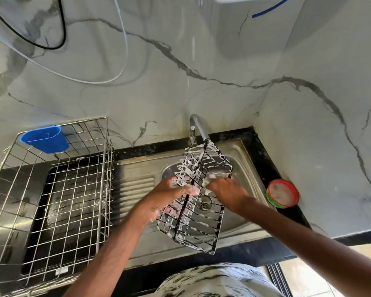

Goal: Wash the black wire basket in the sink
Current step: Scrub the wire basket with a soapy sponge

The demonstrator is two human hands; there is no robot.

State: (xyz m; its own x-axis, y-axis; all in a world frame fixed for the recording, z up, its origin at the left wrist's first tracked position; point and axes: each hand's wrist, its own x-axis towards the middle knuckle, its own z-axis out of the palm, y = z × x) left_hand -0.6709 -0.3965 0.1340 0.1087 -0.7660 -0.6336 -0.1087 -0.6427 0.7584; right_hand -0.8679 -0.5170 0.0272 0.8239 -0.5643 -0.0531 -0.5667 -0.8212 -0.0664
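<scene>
Two hands [176, 190] [226, 190] | one black wire basket [183, 211] | one scrubber [209, 181] | one sink [242, 168]

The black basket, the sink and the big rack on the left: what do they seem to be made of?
Black wire basket: thin metal wire, probably with a dark coating, now covered in white foam. Sink: likely stainless steel, brushed grey with pressed ridges and dull reflections. Rack: bare shiny silver wire, possibly steel or chrome-plated.
</scene>
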